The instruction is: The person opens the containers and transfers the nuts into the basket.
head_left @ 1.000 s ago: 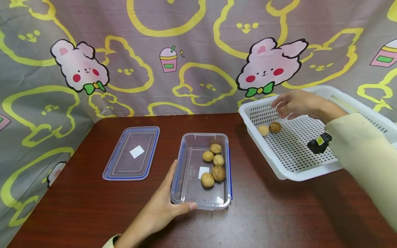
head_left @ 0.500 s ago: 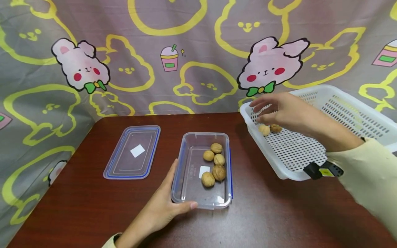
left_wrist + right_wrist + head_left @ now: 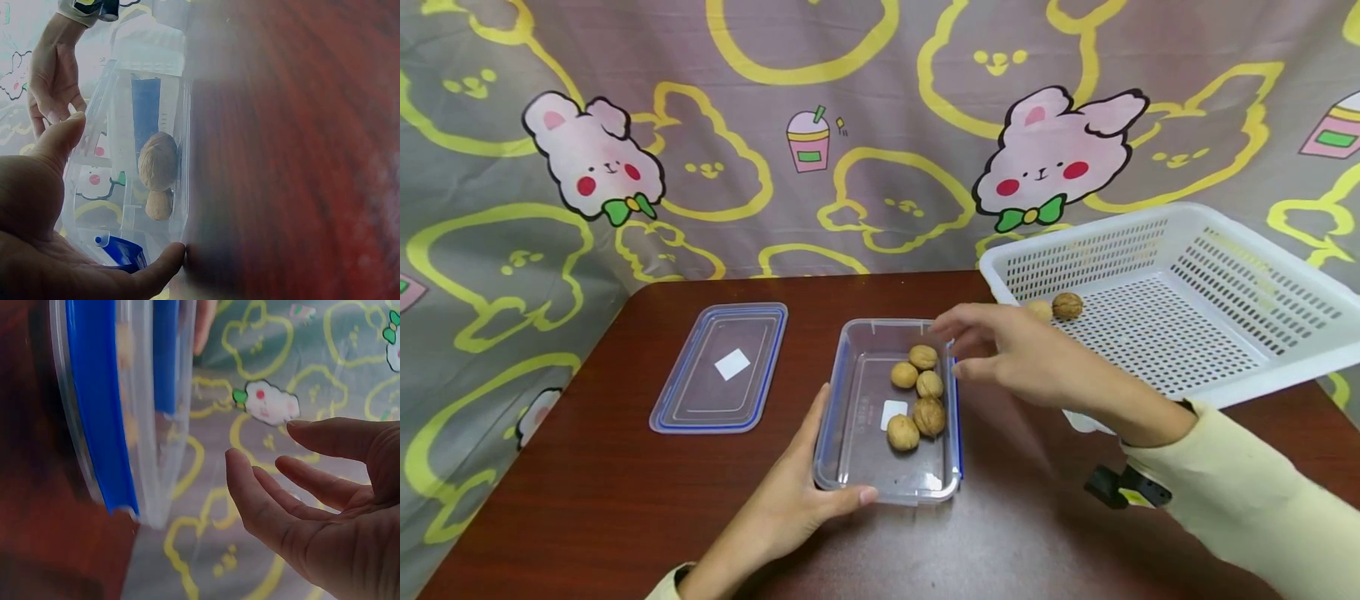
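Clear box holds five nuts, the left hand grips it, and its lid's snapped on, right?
No, the lid is off: the head view shows it on the table, left of the clear box. The rest holds: five nuts inside, left hand gripping the box.

- walnuts [image 3: 928, 417]: tan to brown
- container [image 3: 863, 467]: clear, blue flaps
- lid [image 3: 722, 396]: clear, blue-lined
- basket [image 3: 1172, 333]: white
- worktop [image 3: 587, 475]: reddish brown
- backdrop [image 3: 880, 108]: greyish mauve, yellow cartoon outlines

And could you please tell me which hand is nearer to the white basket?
Right: the right hand is just left of the white basket; the left hand is farther left, holding the clear container.
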`<state>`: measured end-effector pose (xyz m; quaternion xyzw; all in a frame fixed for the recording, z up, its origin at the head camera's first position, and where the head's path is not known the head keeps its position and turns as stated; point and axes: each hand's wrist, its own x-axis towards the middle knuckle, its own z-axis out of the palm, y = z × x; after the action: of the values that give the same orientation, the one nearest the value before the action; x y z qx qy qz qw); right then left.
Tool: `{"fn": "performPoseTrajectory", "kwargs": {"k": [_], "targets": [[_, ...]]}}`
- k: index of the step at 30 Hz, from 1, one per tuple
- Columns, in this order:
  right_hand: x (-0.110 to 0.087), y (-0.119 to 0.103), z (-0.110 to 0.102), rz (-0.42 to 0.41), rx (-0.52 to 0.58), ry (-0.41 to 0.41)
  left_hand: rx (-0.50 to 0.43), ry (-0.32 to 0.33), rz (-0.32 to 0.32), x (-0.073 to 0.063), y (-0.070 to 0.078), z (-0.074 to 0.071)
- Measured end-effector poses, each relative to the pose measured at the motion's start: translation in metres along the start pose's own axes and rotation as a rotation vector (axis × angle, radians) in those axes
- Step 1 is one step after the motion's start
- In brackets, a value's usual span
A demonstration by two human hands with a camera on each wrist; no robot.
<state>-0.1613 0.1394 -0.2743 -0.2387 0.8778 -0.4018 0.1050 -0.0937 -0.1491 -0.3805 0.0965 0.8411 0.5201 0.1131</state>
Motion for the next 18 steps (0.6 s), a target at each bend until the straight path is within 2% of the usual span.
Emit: {"fn": "performPoseTrajectory", "kwargs": {"k": [6, 13, 18], "targets": [[0.011, 0.005, 0.025, -0.067, -0.011, -0.054, 0.018, 0.003, -0.012, -0.001, 0.001, -0.001], [0.021, 0.007, 0.049, -0.028, 0.026, -0.153, 0.012, -0.004, -0.008, -0.001, 0.001, -0.001], [0.023, 0.007, 0.061, -0.010, 0.003, -0.186, 0.003, -0.011, 0.006, -0.001, -0.001, -0.001]]}}
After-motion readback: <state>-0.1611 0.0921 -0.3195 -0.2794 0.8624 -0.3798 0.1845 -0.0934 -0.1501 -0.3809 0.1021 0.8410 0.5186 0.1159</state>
